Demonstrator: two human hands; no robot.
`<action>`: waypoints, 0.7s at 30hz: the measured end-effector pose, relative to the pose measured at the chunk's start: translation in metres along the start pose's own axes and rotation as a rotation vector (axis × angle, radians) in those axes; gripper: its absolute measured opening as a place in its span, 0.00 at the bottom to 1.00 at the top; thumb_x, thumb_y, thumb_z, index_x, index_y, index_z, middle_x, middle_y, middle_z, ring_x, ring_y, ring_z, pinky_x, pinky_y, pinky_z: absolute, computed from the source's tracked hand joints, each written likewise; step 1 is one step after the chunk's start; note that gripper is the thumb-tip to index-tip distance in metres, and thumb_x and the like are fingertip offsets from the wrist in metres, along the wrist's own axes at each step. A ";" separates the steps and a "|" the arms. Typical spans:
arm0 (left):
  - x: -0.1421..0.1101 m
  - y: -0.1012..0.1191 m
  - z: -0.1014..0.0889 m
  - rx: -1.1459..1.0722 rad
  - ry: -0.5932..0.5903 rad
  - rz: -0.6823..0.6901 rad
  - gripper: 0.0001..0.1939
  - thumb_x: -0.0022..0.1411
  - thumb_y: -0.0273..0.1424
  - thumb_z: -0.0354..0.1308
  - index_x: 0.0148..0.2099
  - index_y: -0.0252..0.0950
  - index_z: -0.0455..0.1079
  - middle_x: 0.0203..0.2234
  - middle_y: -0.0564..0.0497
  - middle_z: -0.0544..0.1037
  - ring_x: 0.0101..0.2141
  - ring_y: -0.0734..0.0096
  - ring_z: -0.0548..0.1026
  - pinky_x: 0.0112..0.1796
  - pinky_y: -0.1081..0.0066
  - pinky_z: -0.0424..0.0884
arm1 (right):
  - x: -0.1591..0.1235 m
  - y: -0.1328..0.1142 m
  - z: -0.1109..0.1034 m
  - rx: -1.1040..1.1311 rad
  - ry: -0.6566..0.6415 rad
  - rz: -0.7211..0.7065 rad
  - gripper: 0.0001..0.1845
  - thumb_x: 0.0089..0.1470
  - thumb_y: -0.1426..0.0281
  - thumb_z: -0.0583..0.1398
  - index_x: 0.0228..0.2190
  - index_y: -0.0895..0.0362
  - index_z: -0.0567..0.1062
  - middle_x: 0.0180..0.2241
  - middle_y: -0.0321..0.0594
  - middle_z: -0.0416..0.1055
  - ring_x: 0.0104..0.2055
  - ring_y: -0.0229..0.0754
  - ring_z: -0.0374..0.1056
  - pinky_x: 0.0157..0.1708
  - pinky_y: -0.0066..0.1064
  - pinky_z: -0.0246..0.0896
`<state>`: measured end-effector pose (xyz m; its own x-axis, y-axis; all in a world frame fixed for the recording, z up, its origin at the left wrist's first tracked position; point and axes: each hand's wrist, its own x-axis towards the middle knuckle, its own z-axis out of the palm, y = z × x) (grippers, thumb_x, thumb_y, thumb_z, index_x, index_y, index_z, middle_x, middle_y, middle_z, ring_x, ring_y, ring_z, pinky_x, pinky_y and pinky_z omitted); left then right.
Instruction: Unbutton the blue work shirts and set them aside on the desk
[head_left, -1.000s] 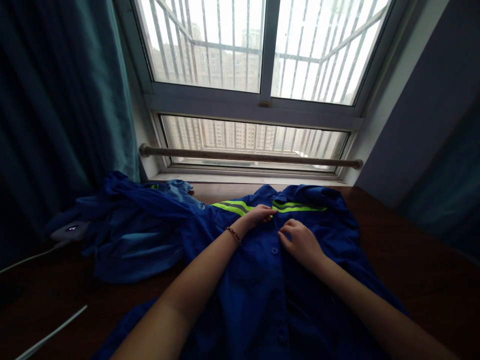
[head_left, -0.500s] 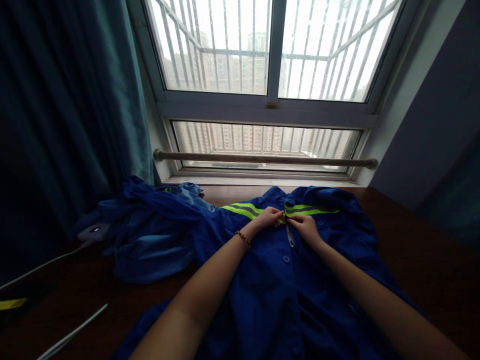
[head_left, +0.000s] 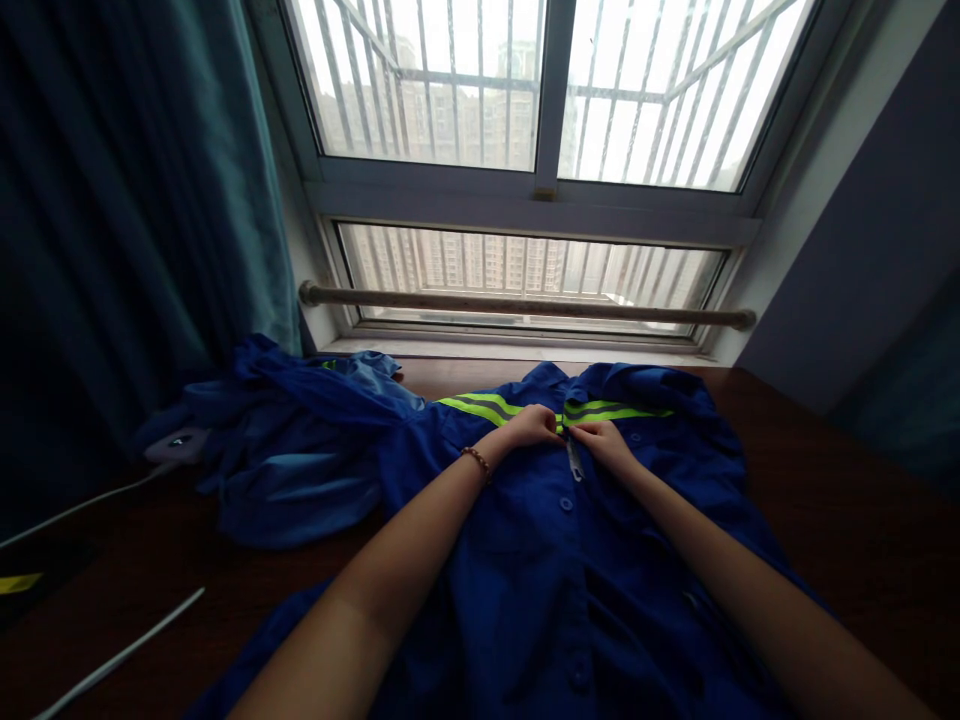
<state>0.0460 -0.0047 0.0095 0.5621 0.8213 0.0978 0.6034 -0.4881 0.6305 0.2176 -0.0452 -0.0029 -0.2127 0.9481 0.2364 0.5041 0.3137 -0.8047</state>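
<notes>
- While both forearms reach in from the near edge, where they are cut off, the left hand (head_left: 537,425) and right hand (head_left: 602,443) meet at the front opening of a royal-blue cloth jacket (head_left: 510,560).
- Fingers drawn narrow, each hand pinches cloth beside that opening; the fingertips are partly hidden, and I cannot tell whether a button lies between them.
- Spread over a dark reddish-brown wooden surface (head_left: 810,480), the jacket has its collar at the far side, toward the window (head_left: 525,260); its near end runs out of view, and the forearms cover parts of it.
- A fluorescent yellow-green band with a grey stripe (head_left: 619,411) crosses the chest, the left hand hiding some of it.
- Just below the fingers lies a slim, pale piece (head_left: 575,462), too small to identify; nearer is a round blue button (head_left: 566,504).
- At left, crumpled blue fabric (head_left: 300,500) sits beside a pale device (head_left: 178,445), its lit marking unreadable.
- A yellow patch (head_left: 19,583) is cut off at the left edge.
</notes>
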 end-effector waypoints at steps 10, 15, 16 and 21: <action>0.001 0.020 0.005 -0.141 -0.151 -0.292 0.06 0.44 0.27 0.58 0.20 0.30 0.66 0.11 0.51 0.69 0.16 0.73 0.69 0.21 0.74 0.66 | 0.001 0.006 0.003 -0.037 0.057 -0.011 0.14 0.45 0.66 0.56 0.30 0.60 0.77 0.32 0.42 0.74 0.35 0.44 0.69 0.37 0.33 0.61; -0.002 0.020 0.001 -0.152 -0.199 -0.278 0.13 0.49 0.31 0.54 0.16 0.30 0.64 0.10 0.50 0.69 0.15 0.74 0.68 0.22 0.74 0.67 | -0.002 0.000 0.002 -0.038 0.073 0.004 0.13 0.44 0.66 0.56 0.30 0.59 0.77 0.31 0.41 0.75 0.34 0.43 0.69 0.35 0.32 0.61; -0.003 0.020 0.000 -0.199 -0.214 -0.280 0.13 0.50 0.30 0.52 0.17 0.31 0.64 0.11 0.50 0.70 0.16 0.73 0.69 0.22 0.74 0.67 | -0.002 -0.002 0.002 -0.036 0.077 0.000 0.14 0.44 0.66 0.56 0.30 0.59 0.77 0.31 0.41 0.75 0.34 0.43 0.69 0.35 0.31 0.61; -0.007 0.019 -0.005 -0.572 -0.304 -0.350 0.03 0.51 0.23 0.49 0.27 0.32 0.63 0.15 0.50 0.73 0.21 0.69 0.74 0.27 0.69 0.70 | -0.006 -0.008 0.003 -0.013 0.074 -0.020 0.19 0.47 0.63 0.53 0.31 0.63 0.77 0.23 0.41 0.73 0.25 0.40 0.66 0.24 0.27 0.57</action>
<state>0.0506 -0.0185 0.0252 0.5731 0.7419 -0.3481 0.4334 0.0861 0.8971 0.2126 -0.0534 0.0006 -0.1603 0.9428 0.2924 0.5117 0.3327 -0.7921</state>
